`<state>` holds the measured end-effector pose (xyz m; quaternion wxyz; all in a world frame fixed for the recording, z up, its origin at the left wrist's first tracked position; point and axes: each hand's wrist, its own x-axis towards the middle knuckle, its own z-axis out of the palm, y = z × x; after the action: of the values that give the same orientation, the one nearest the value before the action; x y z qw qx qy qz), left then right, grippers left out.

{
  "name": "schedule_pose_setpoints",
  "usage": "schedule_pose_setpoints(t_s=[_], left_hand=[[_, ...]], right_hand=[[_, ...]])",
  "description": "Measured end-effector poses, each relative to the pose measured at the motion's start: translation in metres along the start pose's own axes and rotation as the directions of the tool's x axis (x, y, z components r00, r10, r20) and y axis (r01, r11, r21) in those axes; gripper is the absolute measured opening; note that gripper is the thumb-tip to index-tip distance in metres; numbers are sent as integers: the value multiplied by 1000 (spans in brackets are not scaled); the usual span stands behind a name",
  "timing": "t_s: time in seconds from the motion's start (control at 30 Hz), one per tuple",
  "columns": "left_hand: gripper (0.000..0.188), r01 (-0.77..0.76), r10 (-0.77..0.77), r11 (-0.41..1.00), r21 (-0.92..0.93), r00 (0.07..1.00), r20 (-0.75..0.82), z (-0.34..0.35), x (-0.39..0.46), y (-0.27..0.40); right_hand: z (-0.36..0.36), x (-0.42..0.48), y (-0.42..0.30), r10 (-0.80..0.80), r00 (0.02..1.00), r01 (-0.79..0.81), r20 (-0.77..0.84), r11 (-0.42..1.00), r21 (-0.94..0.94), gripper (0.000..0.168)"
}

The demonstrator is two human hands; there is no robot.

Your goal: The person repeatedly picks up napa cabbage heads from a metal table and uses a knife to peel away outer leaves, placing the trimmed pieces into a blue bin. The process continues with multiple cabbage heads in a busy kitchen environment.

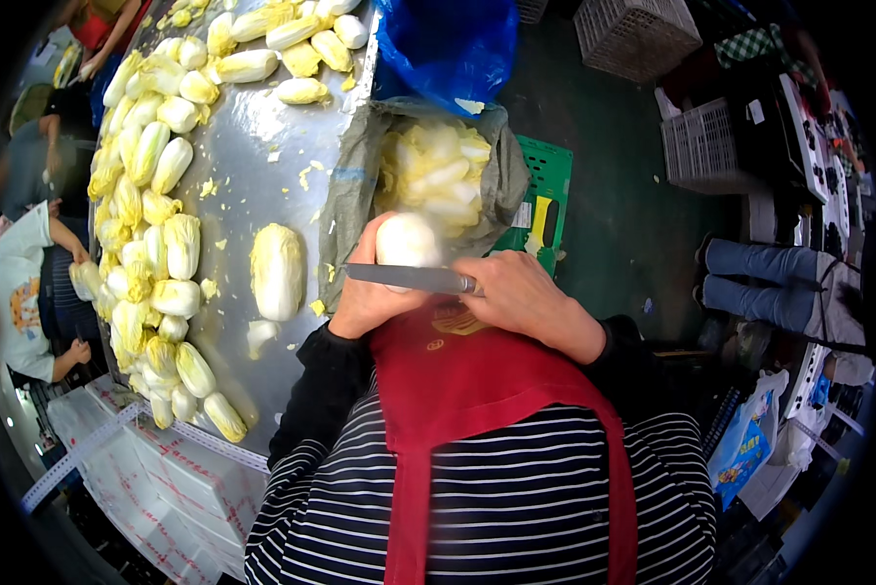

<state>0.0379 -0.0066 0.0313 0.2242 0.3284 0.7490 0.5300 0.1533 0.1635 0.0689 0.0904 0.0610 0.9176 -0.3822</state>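
Note:
My left hand grips a napa cabbage with its pale base turned up towards me. In my right hand is a knife by its handle, the steel blade lying across in front of the cabbage's base. Beyond my hands, a grey bag lining a container holds loose yellow cabbage leaves. One napa cabbage lies alone on the metal table, with a cut white piece beside its lower end. Many more trimmed cabbages are heaped along the table's far side.
A blue plastic bag hangs or stands beyond the leaf container, and a green plastic crate is at its right. Co-workers stand across the table. White crates and another person are at the right. Foam boxes stand lower left.

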Motion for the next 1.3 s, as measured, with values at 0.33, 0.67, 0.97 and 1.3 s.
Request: schedule_pose_setpoints(t_s=[0.33,0.67,0.97,1.3], left_hand=[[78,44,-41,998,-46,997,71,-6,-4,-3],[74,220,-207,966,-134,973,104,-14,-14,-2],[81,347,-292,889,-300,933,212,-41,-30,-1],[66,155,-203,913,-378,975,-88,14,13,-28]], right_hand=[[6,8,6,30,999,-32,38,998,52,15],[29,21,22,40,996,-48,81,995,91,15],[63,17,120,252,959,-250,129,968,-30,19],[41,51,39,103,961,73,-257,802,593,64]])
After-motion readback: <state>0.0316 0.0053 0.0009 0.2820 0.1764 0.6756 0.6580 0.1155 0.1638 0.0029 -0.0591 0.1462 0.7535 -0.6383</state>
